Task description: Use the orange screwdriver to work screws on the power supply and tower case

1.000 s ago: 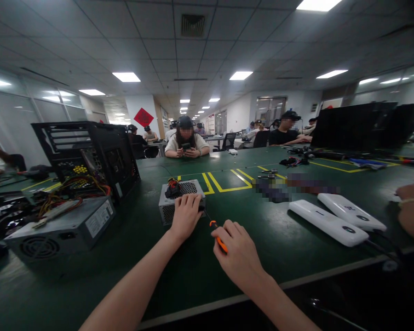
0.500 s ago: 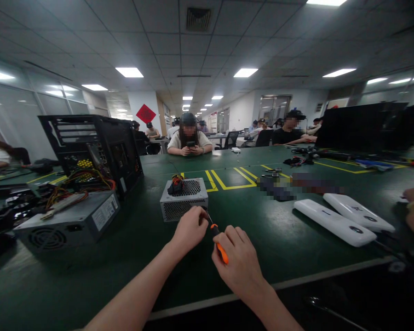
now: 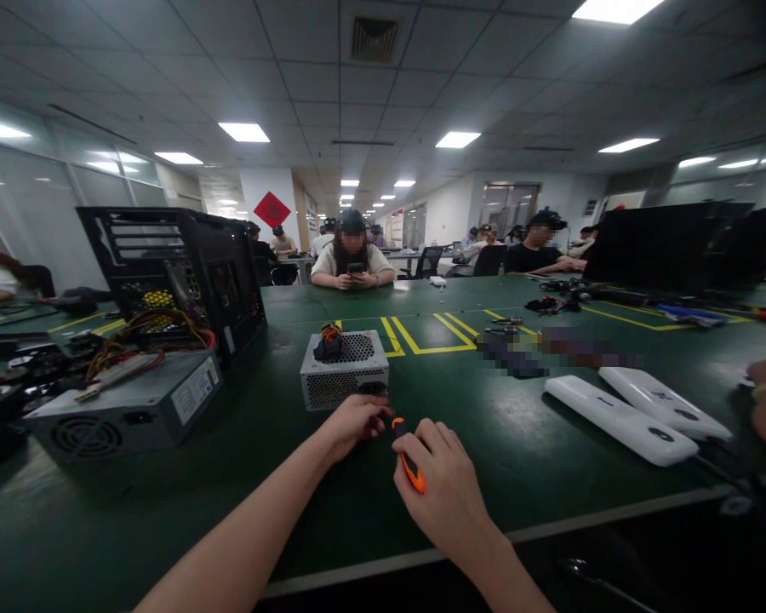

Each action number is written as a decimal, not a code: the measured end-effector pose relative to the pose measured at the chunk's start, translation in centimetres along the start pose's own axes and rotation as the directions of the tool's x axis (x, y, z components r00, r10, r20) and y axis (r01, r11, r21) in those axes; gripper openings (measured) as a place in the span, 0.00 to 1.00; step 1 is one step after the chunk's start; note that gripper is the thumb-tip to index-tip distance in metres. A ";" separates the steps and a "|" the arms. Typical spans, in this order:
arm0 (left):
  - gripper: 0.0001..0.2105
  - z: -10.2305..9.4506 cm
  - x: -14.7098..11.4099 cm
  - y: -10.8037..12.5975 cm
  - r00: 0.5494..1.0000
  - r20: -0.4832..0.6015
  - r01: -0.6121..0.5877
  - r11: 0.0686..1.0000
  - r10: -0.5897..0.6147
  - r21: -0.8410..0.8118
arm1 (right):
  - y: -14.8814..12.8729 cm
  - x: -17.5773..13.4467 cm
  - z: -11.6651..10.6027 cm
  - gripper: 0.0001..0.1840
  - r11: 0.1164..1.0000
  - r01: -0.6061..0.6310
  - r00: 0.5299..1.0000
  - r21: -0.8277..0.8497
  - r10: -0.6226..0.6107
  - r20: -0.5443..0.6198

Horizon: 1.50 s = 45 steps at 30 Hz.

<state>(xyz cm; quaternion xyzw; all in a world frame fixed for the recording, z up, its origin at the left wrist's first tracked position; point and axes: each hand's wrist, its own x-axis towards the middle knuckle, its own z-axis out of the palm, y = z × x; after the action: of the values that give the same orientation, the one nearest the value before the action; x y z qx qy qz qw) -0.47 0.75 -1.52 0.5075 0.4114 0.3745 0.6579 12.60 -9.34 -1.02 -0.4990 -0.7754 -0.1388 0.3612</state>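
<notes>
One likely light, rigid screwdriver (image 3: 414,477) is best held as the curled right hand (image 3: 443,472) does, handle-wrapped; the half-curled left hand's (image 3: 356,421) contents I can't tell.

Square panels blaze across a tiled ceiling (image 3: 306,119), and what a long room this is!
Glass partitions (image 3: 35,191) sweep down the left, a white pillar (image 3: 283,180) sports its red diamond (image 3: 271,209), a metal-framed doorway (image 3: 509,205) gleams off to the right, a square vent (image 3: 374,39) sits overhead, and dark chairs (image 3: 429,259) stand beyond the broad green table (image 3: 102,536) with its yellow lines (image 3: 443,350)
</notes>
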 end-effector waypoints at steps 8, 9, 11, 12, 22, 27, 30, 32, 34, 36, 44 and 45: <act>0.09 -0.1 0.4 -0.1 0.999 0.013 0.034 0.970 -0.032 -0.240 | 0.2 -0.1 0.1 0.08 0.994 -0.088 0.996 0.067 0.090 -0.025; 0.10 -0.1 0.4 -0.1 0.999 0.009 0.036 0.968 -0.035 -0.248 | 0.2 -0.1 0.1 0.07 0.996 -0.068 0.997 0.058 0.069 -0.021; 0.10 0.0 0.4 -0.1 0.999 0.001 0.032 0.967 -0.032 -0.254 | 0.1 0.0 0.1 0.06 0.999 -0.034 0.999 0.040 0.034 0.005; 0.10 0.0 0.4 -0.2 1.000 0.002 0.028 0.967 -0.029 -0.253 | 0.0 0.1 0.1 0.06 0.999 -0.031 0.999 0.034 0.031 0.018; 0.11 -0.4 0.5 -0.1 0.998 0.049 0.038 0.975 -0.028 -0.220 | 0.4 -0.1 0.4 0.06 0.995 -0.073 0.997 0.064 0.075 -0.029; 0.12 -0.4 0.4 -0.1 0.998 0.062 0.022 0.975 -0.008 -0.221 | 0.2 0.2 0.0 0.05 0.993 -0.064 0.998 0.099 0.062 0.028; 0.13 -0.4 0.4 -0.2 0.997 0.076 0.018 0.979 -0.003 -0.205 | 0.3 0.1 0.1 0.09 0.977 -0.137 0.991 0.163 0.134 0.029; 0.13 -0.5 0.4 -0.2 0.997 0.074 0.012 0.980 0.003 -0.199 | 0.4 0.0 0.3 0.08 0.973 -0.154 0.988 0.169 0.154 0.017; 0.14 -0.5 0.3 -0.1 0.998 0.068 0.001 0.980 0.013 -0.198 | 0.4 -0.1 0.4 0.07 0.982 -0.126 0.992 0.138 0.124 0.023; 0.15 -0.5 0.3 -0.1 0.998 0.065 -0.005 0.980 0.018 -0.198 | 0.4 0.0 0.4 0.08 0.991 -0.090 0.995 0.104 0.085 0.050; 0.15 -0.5 0.4 0.0 0.998 0.069 0.008 0.985 0.004 -0.170 | 0.5 0.1 0.3 0.11 0.955 -0.235 0.972 0.181 0.231 0.045; 0.14 -0.5 0.4 -0.1 0.997 0.081 0.019 0.985 -0.005 -0.170 | 0.6 0.1 0.4 0.10 0.956 -0.228 0.974 0.183 0.225 0.037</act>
<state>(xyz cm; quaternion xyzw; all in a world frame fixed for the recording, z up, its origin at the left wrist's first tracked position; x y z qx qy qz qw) -0.76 1.27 -1.72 0.4614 0.3543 0.3838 0.7171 12.98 -8.79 -1.35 -0.5497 -0.7256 -0.0196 0.4135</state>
